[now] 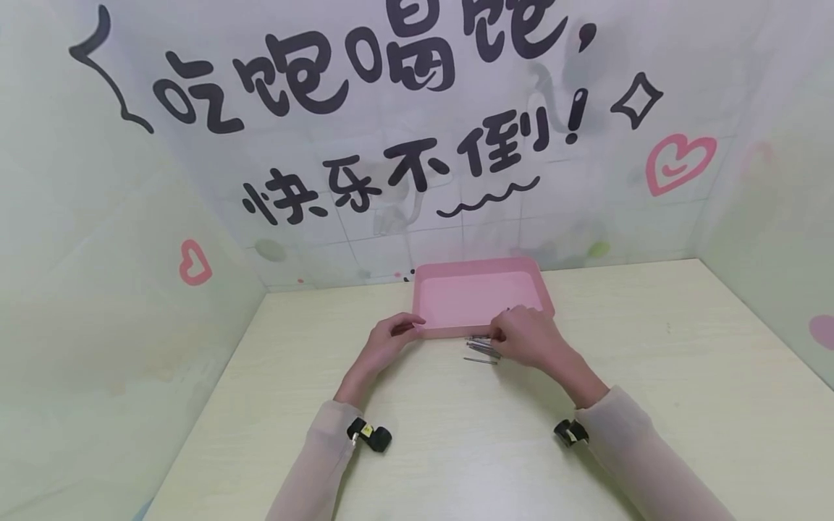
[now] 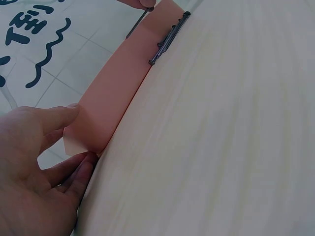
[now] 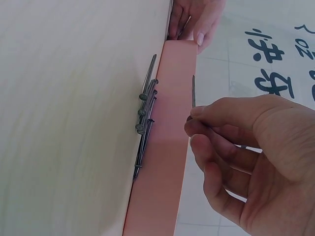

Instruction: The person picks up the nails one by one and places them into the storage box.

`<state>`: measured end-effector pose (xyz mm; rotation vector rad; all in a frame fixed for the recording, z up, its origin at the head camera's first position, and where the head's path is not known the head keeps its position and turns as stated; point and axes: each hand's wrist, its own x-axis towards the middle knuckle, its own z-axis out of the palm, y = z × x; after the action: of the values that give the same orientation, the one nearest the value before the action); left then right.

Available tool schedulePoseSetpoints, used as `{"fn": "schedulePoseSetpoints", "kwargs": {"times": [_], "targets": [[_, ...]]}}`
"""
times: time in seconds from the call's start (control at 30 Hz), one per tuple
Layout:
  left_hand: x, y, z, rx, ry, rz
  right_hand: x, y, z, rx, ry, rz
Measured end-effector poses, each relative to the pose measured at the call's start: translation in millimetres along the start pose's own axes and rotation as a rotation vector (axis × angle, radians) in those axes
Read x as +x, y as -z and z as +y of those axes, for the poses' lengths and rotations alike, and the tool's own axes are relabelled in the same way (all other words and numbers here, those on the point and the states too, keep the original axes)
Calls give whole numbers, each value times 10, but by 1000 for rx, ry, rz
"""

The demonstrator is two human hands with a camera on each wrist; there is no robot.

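A shallow pink tray (image 1: 449, 332) stands at the back of the table. My left hand (image 1: 383, 349) holds its front left corner, thumb at the upper edge and fingers low by the base in the left wrist view. My right hand (image 1: 529, 339) is at the front wall, towards the right. Between thumb and index finger it pinches a single nail (image 3: 193, 91), whose pointed end sticks out above the rim. Several loose metal nails (image 3: 142, 118) lie bunched on the table against the tray's front wall, heads and points mixed. The right hand covers part of them in the head view.
The pale wooden table (image 1: 449, 449) meets a printed wall covering (image 1: 365, 246) just behind the tray. Similar covering closes in both sides. A small black wrist camera (image 1: 370, 434) is strapped to the left sleeve, another camera (image 1: 571, 433) to the right.
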<state>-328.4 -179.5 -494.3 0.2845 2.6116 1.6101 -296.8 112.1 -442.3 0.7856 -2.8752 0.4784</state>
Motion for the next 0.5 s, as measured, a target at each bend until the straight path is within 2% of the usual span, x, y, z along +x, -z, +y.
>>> {"fn": "schedulePoseSetpoints", "kwargs": {"times": [0.27, 0.5], "targets": [[5, -5, -7, 7, -4, 2, 0, 13, 30, 26, -18, 13], [4, -4, -7, 4, -1, 0, 3, 46, 66, 6, -26, 30]]}}
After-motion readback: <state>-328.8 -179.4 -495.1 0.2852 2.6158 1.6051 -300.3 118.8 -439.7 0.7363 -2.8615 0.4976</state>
